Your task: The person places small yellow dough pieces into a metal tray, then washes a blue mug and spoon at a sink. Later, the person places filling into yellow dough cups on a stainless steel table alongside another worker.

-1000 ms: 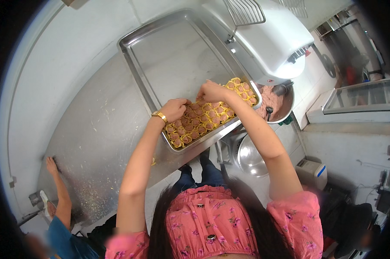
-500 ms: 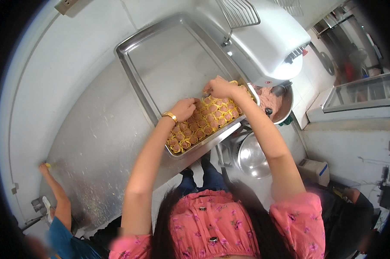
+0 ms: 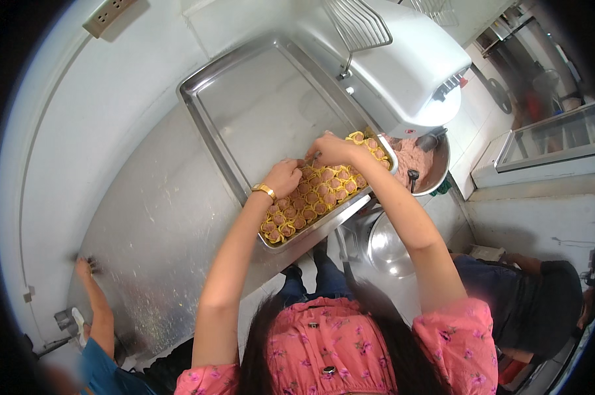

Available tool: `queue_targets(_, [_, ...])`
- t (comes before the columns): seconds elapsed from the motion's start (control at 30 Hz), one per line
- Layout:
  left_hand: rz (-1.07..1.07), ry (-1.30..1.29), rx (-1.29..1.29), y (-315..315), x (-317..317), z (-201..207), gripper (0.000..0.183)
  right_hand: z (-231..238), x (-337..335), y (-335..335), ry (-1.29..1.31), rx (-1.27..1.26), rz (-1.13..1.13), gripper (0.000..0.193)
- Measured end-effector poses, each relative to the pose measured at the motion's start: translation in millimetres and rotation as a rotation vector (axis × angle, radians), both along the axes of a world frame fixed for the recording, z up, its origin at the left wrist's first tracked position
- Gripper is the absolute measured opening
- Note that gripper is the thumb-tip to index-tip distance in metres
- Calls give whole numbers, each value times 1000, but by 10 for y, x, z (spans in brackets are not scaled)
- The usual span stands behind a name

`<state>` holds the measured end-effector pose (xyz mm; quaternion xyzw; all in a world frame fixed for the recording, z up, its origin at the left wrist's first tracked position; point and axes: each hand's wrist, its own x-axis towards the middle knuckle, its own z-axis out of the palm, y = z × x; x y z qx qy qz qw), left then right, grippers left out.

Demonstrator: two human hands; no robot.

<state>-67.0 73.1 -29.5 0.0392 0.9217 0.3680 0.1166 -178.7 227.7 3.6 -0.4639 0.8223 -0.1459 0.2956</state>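
A large metal tray (image 3: 208, 125) has its near part packed with rows of open-topped dumplings (image 3: 314, 197), pinkish filling in yellow wrappers. My left hand (image 3: 284, 179), with a gold watch (image 3: 264, 191) at the wrist, rests at the inner edge of the rows, fingers pressed together. Just right of it, my right hand (image 3: 332, 150) bends down over the same edge in a pinch, its fingertips close to the left ones. What the fingertips hold, if anything, is too small and covered to make out.
Behind the tray stands a white machine (image 3: 402, 59) with a wire guard (image 3: 360, 26). A bowl of pink ground filling (image 3: 409, 158) sits right of the tray. At lower left a co-worker's arm (image 3: 97, 299) reaches over the metal table (image 3: 152, 230); another person (image 3: 541, 303) stands at right.
My right hand has shifted left along the rows, closer to my left hand, uncovering dumplings at the right end. The person at right has moved further into view.
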Motion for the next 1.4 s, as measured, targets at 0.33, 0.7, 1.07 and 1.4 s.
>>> queue_targets(0.33, [10,-101,29,79,1,43,37,-129,-32,57,45,45,-11,25])
queue_targets(0.7, [3,-50,48,251,-245,-123,39,-84,-259,218,167,122,-58,28])
queue_targets(1.07, [-7,-43,104,167,-157,-56,39,-109,-204,141,61,58,8,33])
queue_targets(1.4, [2,-20,104,376,-395,-108,39,-21,-491,338,175,142,-87,35])
